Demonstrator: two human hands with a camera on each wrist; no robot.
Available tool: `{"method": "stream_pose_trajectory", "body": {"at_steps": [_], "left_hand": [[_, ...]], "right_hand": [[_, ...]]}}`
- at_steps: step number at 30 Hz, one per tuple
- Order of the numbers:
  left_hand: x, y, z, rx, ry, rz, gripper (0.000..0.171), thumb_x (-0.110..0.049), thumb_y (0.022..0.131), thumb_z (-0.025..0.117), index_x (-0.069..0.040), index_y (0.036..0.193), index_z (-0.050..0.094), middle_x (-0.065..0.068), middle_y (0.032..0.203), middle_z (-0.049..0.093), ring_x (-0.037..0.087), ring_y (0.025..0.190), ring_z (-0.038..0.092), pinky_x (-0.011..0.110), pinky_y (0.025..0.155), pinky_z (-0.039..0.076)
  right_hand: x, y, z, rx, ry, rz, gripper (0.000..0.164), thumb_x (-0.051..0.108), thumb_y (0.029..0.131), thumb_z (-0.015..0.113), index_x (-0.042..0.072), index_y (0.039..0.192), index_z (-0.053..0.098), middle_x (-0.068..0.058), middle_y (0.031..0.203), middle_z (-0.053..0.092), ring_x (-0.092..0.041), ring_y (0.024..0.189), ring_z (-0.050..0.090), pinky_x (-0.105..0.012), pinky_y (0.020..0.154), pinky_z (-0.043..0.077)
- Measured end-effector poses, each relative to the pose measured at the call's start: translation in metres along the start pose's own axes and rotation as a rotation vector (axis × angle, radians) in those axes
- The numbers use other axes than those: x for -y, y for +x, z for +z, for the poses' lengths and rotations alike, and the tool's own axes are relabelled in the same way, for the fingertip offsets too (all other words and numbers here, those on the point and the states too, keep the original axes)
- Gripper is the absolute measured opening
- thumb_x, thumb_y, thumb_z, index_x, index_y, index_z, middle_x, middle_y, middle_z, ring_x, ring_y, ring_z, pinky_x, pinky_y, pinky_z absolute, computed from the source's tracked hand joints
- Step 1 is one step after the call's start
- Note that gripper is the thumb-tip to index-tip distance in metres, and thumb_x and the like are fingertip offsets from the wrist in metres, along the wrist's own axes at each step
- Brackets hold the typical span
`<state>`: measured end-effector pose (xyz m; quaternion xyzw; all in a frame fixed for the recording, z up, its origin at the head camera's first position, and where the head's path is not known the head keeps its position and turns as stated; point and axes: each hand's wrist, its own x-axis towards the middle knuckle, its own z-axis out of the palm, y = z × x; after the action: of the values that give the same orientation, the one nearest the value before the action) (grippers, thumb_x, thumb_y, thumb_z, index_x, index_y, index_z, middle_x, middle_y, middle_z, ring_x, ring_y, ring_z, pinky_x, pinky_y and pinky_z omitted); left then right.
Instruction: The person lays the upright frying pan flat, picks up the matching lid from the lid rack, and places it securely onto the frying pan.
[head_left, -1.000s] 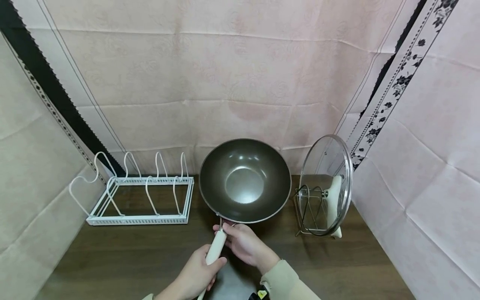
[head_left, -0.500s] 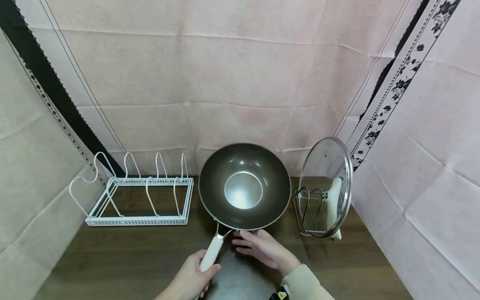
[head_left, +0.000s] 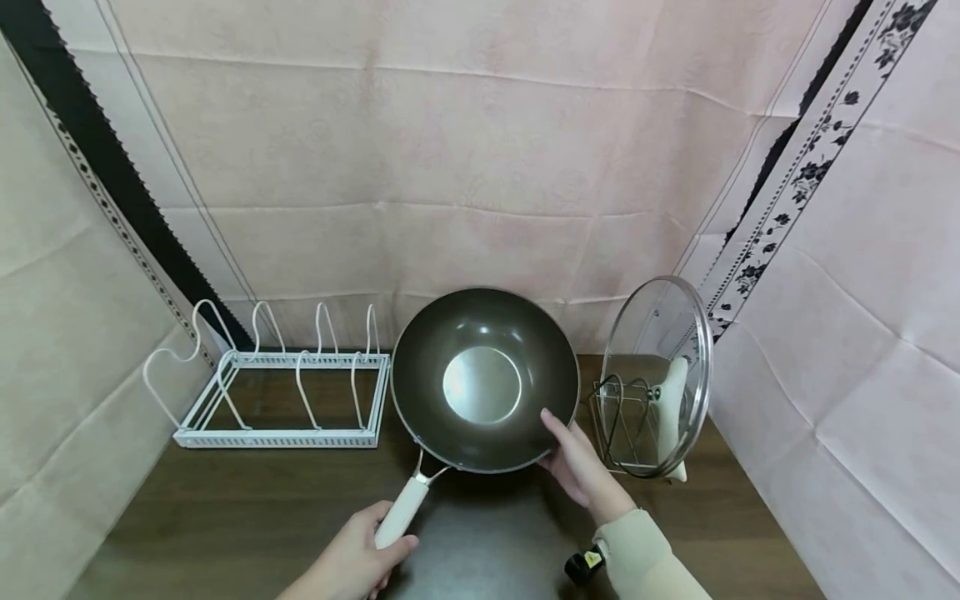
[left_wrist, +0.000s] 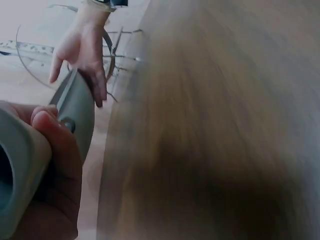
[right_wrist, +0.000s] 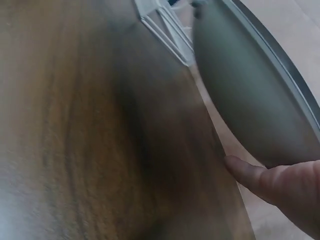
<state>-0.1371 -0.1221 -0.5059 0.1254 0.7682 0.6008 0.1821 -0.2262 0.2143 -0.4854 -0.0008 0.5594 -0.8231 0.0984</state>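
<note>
1. The wok (head_left: 485, 379) is round and deep, with a dark grey inside, a paler flat bottom and a thin metal rim.
2. Its cream handle (head_left: 401, 510) points toward the near edge of the surface (head_left: 225, 508) and is gripped by the left hand (head_left: 352, 558).
3. The right hand (head_left: 577, 458) holds its right near rim, thumb inside.
4. It sits mid-surface, toward the far edge.

A dark wooden table (head_left: 225, 508) carries a white wire rack (head_left: 277, 400) at the left and a metal stand (head_left: 626, 425) at the right; the wok (head_left: 483, 379) seems lifted.
</note>
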Motion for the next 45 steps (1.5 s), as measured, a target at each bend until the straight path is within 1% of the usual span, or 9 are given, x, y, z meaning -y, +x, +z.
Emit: {"method": "stream_pose_trajectory", "body": {"at_steps": [8, 12, 15, 19, 24, 27, 39, 42, 45], "left_hand": [[0.010, -0.010, -0.031, 0.098, 0.099, 0.079, 0.028, -0.022, 0.091, 0.069, -0.002, 0.101, 0.052, -0.002, 0.049, 0.050, 0.008, 0.037, 0.047, 0.026, 0.035, 0.040], [0.013, -0.011, -0.041, 0.124, 0.130, 0.074, 0.029, -0.023, 0.091, 0.068, -0.003, 0.104, 0.052, -0.002, 0.050, 0.050, 0.008, 0.037, 0.048, 0.026, 0.035, 0.040], [0.015, -0.013, -0.048, 0.140, 0.147, 0.085, 0.027, -0.022, 0.092, 0.068, -0.003, 0.104, 0.053, -0.003, 0.050, 0.050, 0.007, 0.037, 0.048, 0.027, 0.034, 0.041], [0.016, -0.017, -0.057, 0.162, 0.145, 0.094, 0.025, -0.020, 0.092, 0.067, -0.004, 0.105, 0.053, -0.003, 0.050, 0.050, 0.006, 0.037, 0.048, 0.026, 0.033, 0.041], [0.017, -0.019, -0.064, 0.181, 0.130, 0.096, 0.025, -0.018, 0.091, 0.067, -0.003, 0.106, 0.054, -0.004, 0.050, 0.050, 0.006, 0.038, 0.049, 0.025, 0.034, 0.041], [0.019, -0.019, -0.066, 0.188, 0.139, 0.106, 0.023, -0.017, 0.092, 0.066, -0.002, 0.104, 0.053, -0.005, 0.050, 0.050, 0.005, 0.038, 0.049, 0.026, 0.034, 0.042], [0.025, -0.015, -0.068, 0.091, 0.288, 0.091, 0.025, -0.028, 0.093, 0.067, -0.009, 0.102, 0.055, -0.003, 0.056, 0.052, 0.010, 0.039, 0.050, 0.030, 0.034, 0.042], [0.026, -0.013, -0.069, 0.056, 0.372, 0.116, 0.025, -0.031, 0.093, 0.066, -0.011, 0.104, 0.056, -0.004, 0.060, 0.052, 0.010, 0.040, 0.051, 0.029, 0.037, 0.044], [0.026, -0.011, -0.069, -0.020, 0.525, 0.182, 0.022, -0.034, 0.092, 0.066, -0.017, 0.105, 0.058, -0.011, 0.065, 0.052, 0.004, 0.050, 0.051, 0.027, 0.047, 0.046]], "right_hand": [[0.009, 0.007, -0.010, -0.155, 0.099, 0.030, 0.058, 0.036, 0.096, 0.059, 0.013, 0.143, 0.034, -0.009, 0.138, 0.047, -0.022, 0.123, 0.047, -0.039, 0.101, 0.038], [0.008, 0.008, -0.013, -0.199, 0.139, 0.057, 0.061, 0.036, 0.095, 0.061, 0.013, 0.142, 0.031, -0.008, 0.138, 0.047, -0.022, 0.125, 0.045, -0.038, 0.102, 0.038], [0.008, 0.009, -0.014, -0.211, 0.152, 0.064, 0.072, 0.037, 0.094, 0.062, 0.013, 0.148, 0.021, -0.009, 0.144, 0.039, -0.024, 0.130, 0.039, -0.039, 0.105, 0.034], [0.008, 0.009, -0.015, -0.225, 0.087, 0.070, 0.081, 0.036, 0.095, 0.060, 0.011, 0.154, 0.009, -0.011, 0.148, 0.031, -0.025, 0.131, 0.037, -0.040, 0.105, 0.034], [0.004, 0.011, -0.018, -0.244, -0.013, 0.059, 0.060, 0.026, 0.097, 0.056, 0.009, 0.148, 0.029, -0.017, 0.136, 0.046, -0.025, 0.116, 0.052, -0.040, 0.093, 0.045], [0.002, 0.013, -0.017, -0.250, -0.035, 0.040, 0.055, 0.023, 0.096, 0.056, 0.006, 0.144, 0.034, -0.016, 0.129, 0.051, -0.024, 0.109, 0.056, -0.039, 0.089, 0.047], [0.003, 0.009, -0.009, -0.299, -0.019, 0.022, 0.048, 0.014, 0.094, 0.053, 0.003, 0.139, 0.041, -0.016, 0.119, 0.057, -0.024, 0.101, 0.060, -0.038, 0.084, 0.049], [0.004, 0.007, -0.007, -0.313, 0.003, 0.020, 0.048, 0.013, 0.093, 0.052, 0.005, 0.139, 0.041, -0.016, 0.119, 0.057, -0.025, 0.100, 0.060, -0.038, 0.083, 0.049], [0.003, 0.006, -0.004, -0.322, 0.016, 0.008, 0.048, 0.011, 0.092, 0.051, 0.004, 0.139, 0.041, -0.017, 0.119, 0.057, -0.026, 0.102, 0.060, -0.039, 0.084, 0.048]]}}
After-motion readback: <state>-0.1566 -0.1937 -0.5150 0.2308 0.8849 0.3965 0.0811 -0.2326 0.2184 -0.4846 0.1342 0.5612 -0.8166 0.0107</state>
